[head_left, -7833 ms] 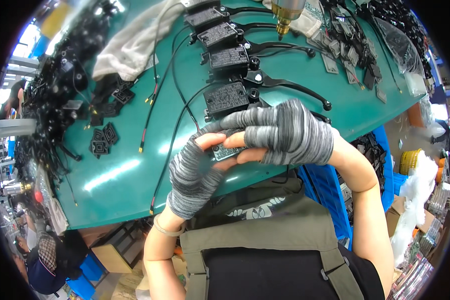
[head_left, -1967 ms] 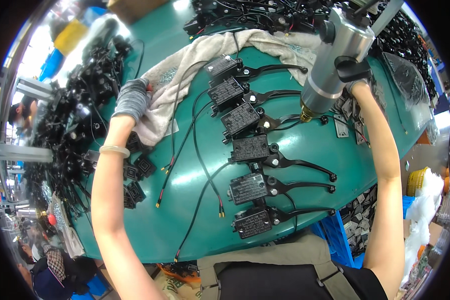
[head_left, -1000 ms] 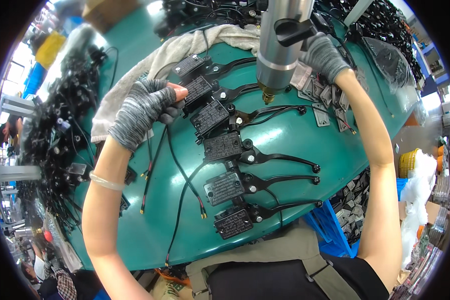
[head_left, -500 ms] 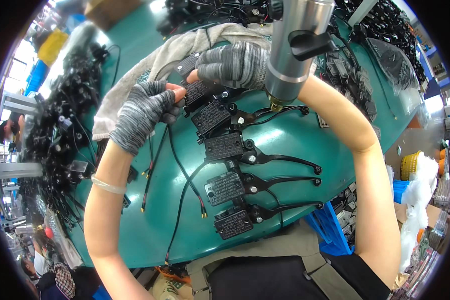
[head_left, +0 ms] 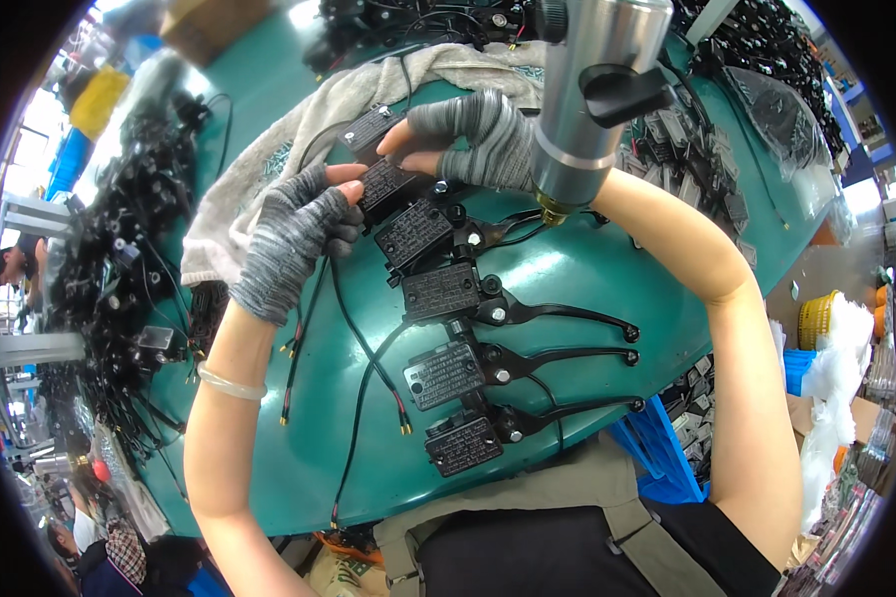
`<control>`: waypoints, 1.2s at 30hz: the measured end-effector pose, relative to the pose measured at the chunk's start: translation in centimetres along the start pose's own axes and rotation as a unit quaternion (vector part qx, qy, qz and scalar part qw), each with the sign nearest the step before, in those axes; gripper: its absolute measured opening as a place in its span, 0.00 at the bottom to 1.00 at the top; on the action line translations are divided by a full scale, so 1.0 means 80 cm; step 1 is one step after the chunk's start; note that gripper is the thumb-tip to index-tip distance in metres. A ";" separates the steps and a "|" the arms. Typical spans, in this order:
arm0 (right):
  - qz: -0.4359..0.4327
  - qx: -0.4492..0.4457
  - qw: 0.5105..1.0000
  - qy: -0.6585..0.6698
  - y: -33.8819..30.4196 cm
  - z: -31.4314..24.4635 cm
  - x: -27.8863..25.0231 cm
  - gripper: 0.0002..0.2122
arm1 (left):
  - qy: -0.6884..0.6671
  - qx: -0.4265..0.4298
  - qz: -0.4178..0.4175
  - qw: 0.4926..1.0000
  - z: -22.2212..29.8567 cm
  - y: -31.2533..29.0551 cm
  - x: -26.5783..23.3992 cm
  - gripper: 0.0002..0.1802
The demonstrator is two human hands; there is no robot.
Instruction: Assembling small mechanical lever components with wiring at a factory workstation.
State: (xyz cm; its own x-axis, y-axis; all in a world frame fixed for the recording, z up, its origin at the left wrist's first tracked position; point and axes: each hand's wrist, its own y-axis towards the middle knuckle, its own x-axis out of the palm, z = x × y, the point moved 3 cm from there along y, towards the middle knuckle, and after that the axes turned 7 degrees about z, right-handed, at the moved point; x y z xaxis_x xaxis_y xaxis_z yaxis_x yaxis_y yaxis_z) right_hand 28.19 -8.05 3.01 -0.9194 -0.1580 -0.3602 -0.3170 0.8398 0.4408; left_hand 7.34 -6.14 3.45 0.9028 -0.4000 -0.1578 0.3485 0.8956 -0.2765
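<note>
Several black brake master cylinders with levers lie in a curved row on the green bench. My left hand (head_left: 299,234), in a grey fingerless glove, has its fingers curled, with thumb and forefinger together at the left edge of a cylinder's reservoir cover (head_left: 384,183); whatever they pinch is too small to make out. My right hand (head_left: 478,139), gloved alike, reaches in from the right with thumb and forefinger apart above that cover. Just beyond lies another master cylinder (head_left: 368,130). Nearer me are more, one with its brake lever (head_left: 577,320) pointing right.
A metal screwdriver head (head_left: 592,119) hangs over my right wrist. A grey towel (head_left: 219,224) curves along the far left. Black cabled parts (head_left: 119,259) are heaped at the left, loose covers (head_left: 687,149) at the far right. A blue crate (head_left: 652,448) stands near my body.
My right thumb and forefinger have spread apart and dropped slightly toward the cover. My left hand has shifted a little to the right and down, staying beside the same cylinder.
</note>
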 end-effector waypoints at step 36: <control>-0.032 0.092 0.923 -0.372 -0.074 0.123 -0.146 0.10 | 0.578 0.174 0.184 0.776 -0.010 0.070 -0.129 0.06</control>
State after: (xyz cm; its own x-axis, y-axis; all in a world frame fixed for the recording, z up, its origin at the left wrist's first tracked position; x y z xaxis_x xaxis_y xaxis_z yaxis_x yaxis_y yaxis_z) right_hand 43.11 -6.02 -3.48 -0.4649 0.1328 -0.8754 -0.2569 0.9259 0.2769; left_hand -0.19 2.86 2.78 0.1987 0.1684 -0.9655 0.3482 0.9087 0.2302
